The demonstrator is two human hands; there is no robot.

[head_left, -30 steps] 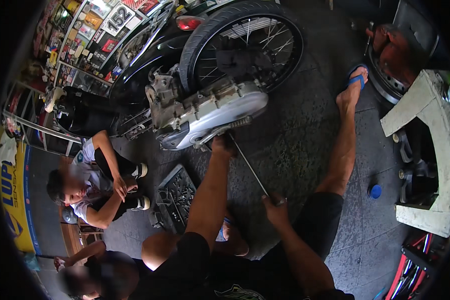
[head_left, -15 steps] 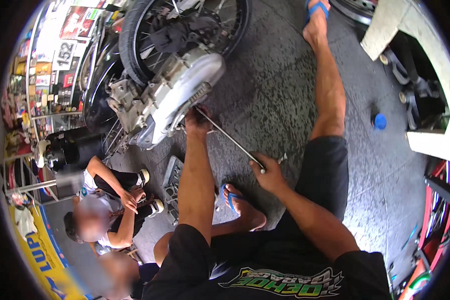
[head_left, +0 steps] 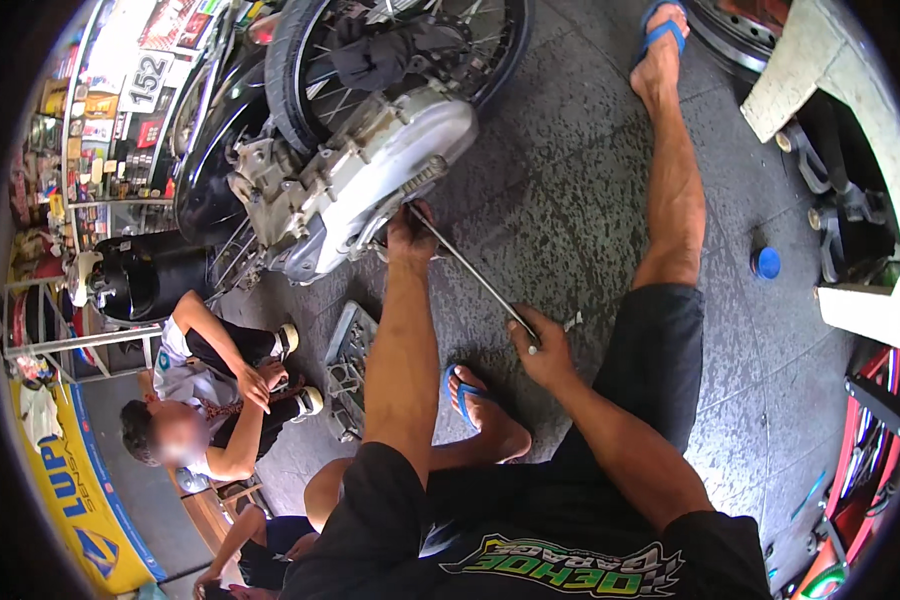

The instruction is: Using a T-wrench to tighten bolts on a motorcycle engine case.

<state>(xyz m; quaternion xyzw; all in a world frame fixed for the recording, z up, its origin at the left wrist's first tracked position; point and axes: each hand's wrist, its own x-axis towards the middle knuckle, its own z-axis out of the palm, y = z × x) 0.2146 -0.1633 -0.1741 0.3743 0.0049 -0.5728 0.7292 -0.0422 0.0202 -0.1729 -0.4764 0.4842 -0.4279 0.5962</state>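
Beneath the silver engine and transmission casing (head_left: 390, 155) of a scooter, my left hand (head_left: 410, 232) is closed around the upper end of a long steel bar or whatever fitting is there; its fingertips and their hold are partly hidden. The bar (head_left: 470, 276) runs down to the right from that hand. My right hand (head_left: 542, 352) grips its lower end, thumb along the shaft. The spoked wheel (head_left: 288, 90) lies just above the casing, with a dark, crumpled item (head_left: 365, 60) over its middle.
A tray of metal parts (head_left: 350, 340) lies left of my left forearm. Another person (head_left: 215, 350) sits at left, another (head_left: 270, 545) below. My outstretched leg (head_left: 675, 200), a blue cap (head_left: 766, 262), a white frame (head_left: 850, 300) and red-framed equipment (head_left: 860, 440) are at right. Shelves (head_left: 100, 140) stand upper left.
The whole scene sits higher in the view than a second ago as the camera has tilted. Both hands remain on the bar and under the casing, with little visible movement between them.
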